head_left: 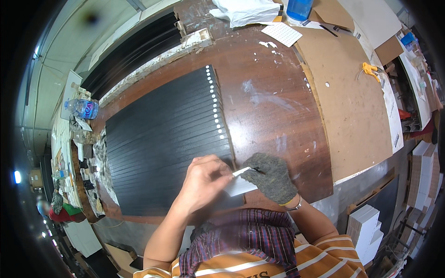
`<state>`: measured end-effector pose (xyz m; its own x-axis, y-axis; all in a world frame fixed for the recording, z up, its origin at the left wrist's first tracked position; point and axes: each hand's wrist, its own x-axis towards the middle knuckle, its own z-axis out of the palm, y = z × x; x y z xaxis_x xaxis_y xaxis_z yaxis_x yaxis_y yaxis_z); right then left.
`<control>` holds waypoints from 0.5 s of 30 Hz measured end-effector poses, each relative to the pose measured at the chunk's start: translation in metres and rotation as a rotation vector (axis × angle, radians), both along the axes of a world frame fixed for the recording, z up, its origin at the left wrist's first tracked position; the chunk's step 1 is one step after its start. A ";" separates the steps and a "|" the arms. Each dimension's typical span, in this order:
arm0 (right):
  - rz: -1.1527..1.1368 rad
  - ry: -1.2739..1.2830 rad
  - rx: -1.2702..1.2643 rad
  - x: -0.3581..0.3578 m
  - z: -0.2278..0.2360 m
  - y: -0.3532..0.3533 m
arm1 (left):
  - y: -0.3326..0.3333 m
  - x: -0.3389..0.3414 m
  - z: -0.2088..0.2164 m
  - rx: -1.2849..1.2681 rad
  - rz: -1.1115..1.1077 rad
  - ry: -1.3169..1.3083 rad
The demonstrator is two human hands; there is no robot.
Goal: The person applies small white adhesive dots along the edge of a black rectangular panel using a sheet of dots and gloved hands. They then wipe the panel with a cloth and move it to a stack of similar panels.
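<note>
Head view: flat black slats (pixel 162 125) lie side by side on a scuffed brown wooden tabletop (pixel 299 146).
Left hand (pixel 203 181): bare, fingers drawn together at the sheet's edge; cannot tell whether they pinch it.
Right hand (pixel 271 178): dark grey cloth glove, closed on a white paper sheet (pixel 240 187).
Sheet: between both hands, near the slats' right edge.
Slat ends: round white dots (pixel 214 104) run from the far corner, stopping short of the left hand.
Room: tabletop spans rightward to flat tan cardboard (pixel 357 106).
</note>
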<state>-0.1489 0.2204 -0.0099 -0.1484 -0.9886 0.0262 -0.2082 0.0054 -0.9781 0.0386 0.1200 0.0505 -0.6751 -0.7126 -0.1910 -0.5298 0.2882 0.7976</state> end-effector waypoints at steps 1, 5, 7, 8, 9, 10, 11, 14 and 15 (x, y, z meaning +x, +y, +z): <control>0.007 -0.016 0.013 0.001 -0.002 0.000 | 0.000 0.000 -0.002 0.009 0.005 -0.023; -0.001 -0.027 0.015 0.002 -0.007 -0.002 | -0.003 -0.001 -0.006 0.060 0.002 -0.015; -0.007 -0.017 0.005 0.002 -0.010 -0.003 | -0.005 -0.001 -0.007 0.124 -0.017 -0.022; -0.006 0.004 -0.007 0.001 -0.011 -0.004 | -0.006 -0.002 -0.007 0.069 -0.036 -0.040; -0.002 0.027 -0.006 0.000 -0.012 -0.004 | -0.007 -0.002 -0.008 0.015 -0.056 -0.058; -0.001 0.050 -0.018 -0.001 -0.013 -0.003 | -0.007 -0.003 -0.008 -0.056 -0.083 -0.075; -0.003 0.038 0.007 -0.001 -0.014 -0.004 | -0.008 -0.004 -0.008 -0.050 -0.076 -0.081; -0.020 0.005 0.012 0.000 -0.017 -0.005 | -0.007 -0.007 -0.011 -0.078 -0.062 -0.052; -0.028 -0.004 0.000 0.000 -0.017 -0.005 | -0.006 -0.009 -0.012 -0.081 -0.051 -0.014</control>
<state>-0.1487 0.2155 -0.0269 -0.1759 -0.9841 0.0250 -0.2040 0.0116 -0.9789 0.0296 0.1136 0.0388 -0.7088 -0.6906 -0.1438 -0.5237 0.3786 0.7631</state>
